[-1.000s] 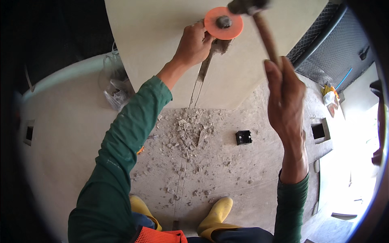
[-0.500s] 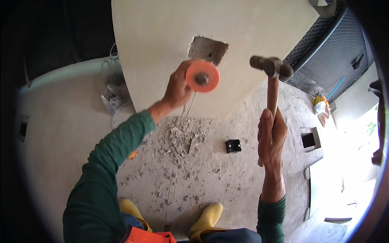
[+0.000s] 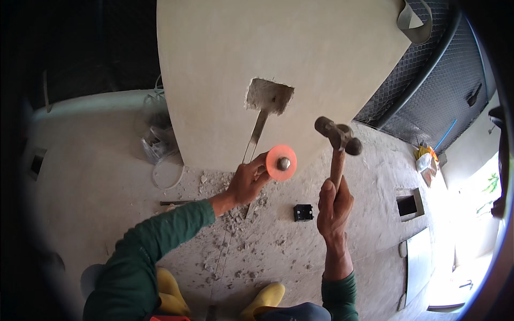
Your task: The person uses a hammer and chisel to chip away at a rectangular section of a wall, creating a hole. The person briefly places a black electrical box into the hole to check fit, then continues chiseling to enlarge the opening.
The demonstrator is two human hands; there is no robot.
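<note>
My left hand is closed around a chisel with a round orange hand guard; its metal striking end faces up at me. The chisel's shaft is mostly hidden behind the guard and the fingers. Right of it, my right hand grips the wooden handle of a ball-peen hammer, head raised and apart from the chisel. Ahead is a pale wall with a rough rectangular recess cut into it. A narrow groove runs from the recess down toward the floor, near my left hand.
Broken rubble lies on the floor below the wall. A black square electrical box sits on the floor between my hands. Clear plastic bags stand left of the wall, and dark netting hangs at right. My yellow boots are below.
My left hand has moved down with the chisel, away from the recess, uncovering the groove. The hammer has come lower and slightly left. The view has shifted, showing the wall lower.
</note>
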